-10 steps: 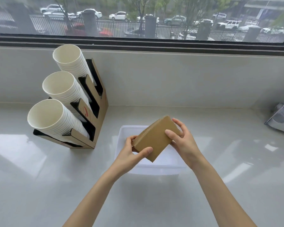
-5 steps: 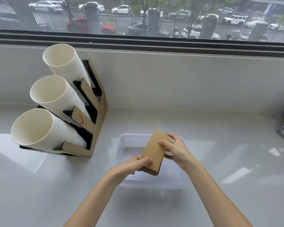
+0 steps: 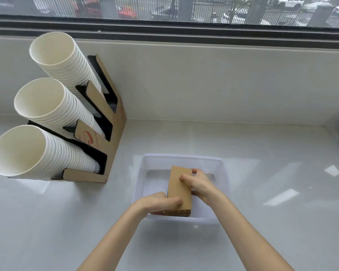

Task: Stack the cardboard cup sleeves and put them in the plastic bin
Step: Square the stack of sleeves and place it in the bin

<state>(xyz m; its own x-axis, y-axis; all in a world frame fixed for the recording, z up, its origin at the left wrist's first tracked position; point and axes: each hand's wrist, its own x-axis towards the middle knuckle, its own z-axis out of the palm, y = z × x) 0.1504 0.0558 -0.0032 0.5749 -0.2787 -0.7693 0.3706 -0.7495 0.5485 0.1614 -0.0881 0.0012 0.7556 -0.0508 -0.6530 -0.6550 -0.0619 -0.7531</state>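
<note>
Your stack of cardboard cup sleeves (image 3: 179, 189) is already gathered and sits down inside the plastic bin (image 3: 224, 179) near its front wall, so only the letting go seems left. Your left hand (image 3: 160, 202) grasps its lower end, your right hand (image 3: 199, 183) its upper side. Whether the stack rests on the bin's floor is hidden, and no loose sleeves show on the desk (image 3: 282, 192).

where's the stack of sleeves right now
In the head view, the sleeve stack sits low center, held by both hands inside the plastic bin, right of the cup dispenser.
</note>
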